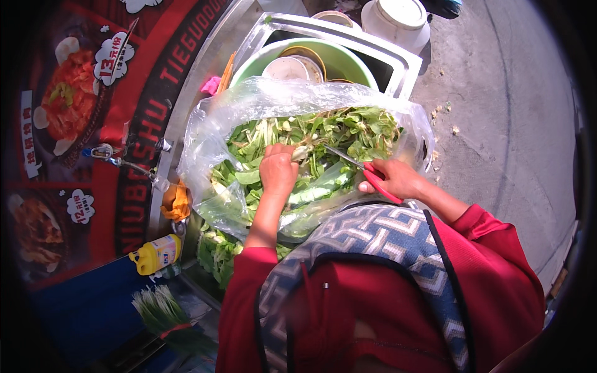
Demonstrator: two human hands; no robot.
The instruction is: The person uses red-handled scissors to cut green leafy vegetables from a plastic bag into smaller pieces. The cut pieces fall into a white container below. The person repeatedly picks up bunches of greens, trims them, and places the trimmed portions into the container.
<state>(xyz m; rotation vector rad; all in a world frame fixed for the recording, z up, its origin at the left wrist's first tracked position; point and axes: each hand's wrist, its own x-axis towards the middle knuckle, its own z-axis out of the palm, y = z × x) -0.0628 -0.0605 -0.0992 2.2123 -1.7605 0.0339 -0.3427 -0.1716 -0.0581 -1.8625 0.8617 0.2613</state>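
Note:
A large clear plastic bag (280, 100) lies open in front of me, full of leafy greens (373, 123) with pale stems and roots. My left hand (279, 170) is over the greens, its fingers closed around the pale root end (301, 153) of a plant. To its right, my right hand (394, 179) holds scissors with red handles (373, 179). Their metal blades point left, near the root ends in my left hand. Whether the blades touch a stem cannot be told.
Beyond the bag, a green basin (347, 58) holds bowls (285, 69) inside a metal-rimmed sink. White lidded buckets (395, 23) stand behind. At the left are a tap (105, 151), an orange cloth (176, 203), a yellow bottle (156, 254), more greens (217, 254) and a tied bundle of thin green stalks (170, 317).

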